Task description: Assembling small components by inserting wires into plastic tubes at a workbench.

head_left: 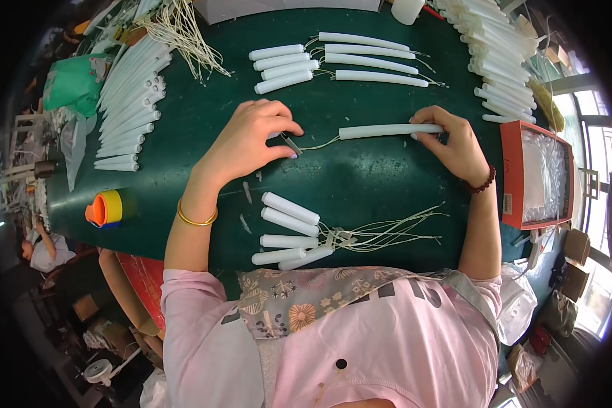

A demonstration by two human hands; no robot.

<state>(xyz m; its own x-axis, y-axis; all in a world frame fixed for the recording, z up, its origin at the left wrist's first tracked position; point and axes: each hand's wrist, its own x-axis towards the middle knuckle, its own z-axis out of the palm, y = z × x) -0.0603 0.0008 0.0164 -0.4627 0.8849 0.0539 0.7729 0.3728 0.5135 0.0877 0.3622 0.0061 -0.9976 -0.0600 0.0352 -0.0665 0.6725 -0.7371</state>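
My left hand (248, 139) curls its thumb and index finger around a small grey flat piece (292, 144). A sliver of something white shows behind it, mostly hidden by the hand. Thin pale wires (321, 145) run from there to a long white tube (377, 130). My right hand (449, 139) pinches that tube near its right end, thumb below and fingers above. The tube lies almost level over the table. Nearer me are several short white cylinders (289, 241), with loose wires (394, 230) and grey flat pieces (340, 238) at their right ends.
Beyond my hands lie short cylinders (285, 66) wired to long tubes (374, 61) on the green table (387, 177). White tubes (129, 109) are stacked left, more tubes (496, 54) right. A tape roll (105, 208), wire bundle (180, 34) and red box (517, 173) surround the workspace.
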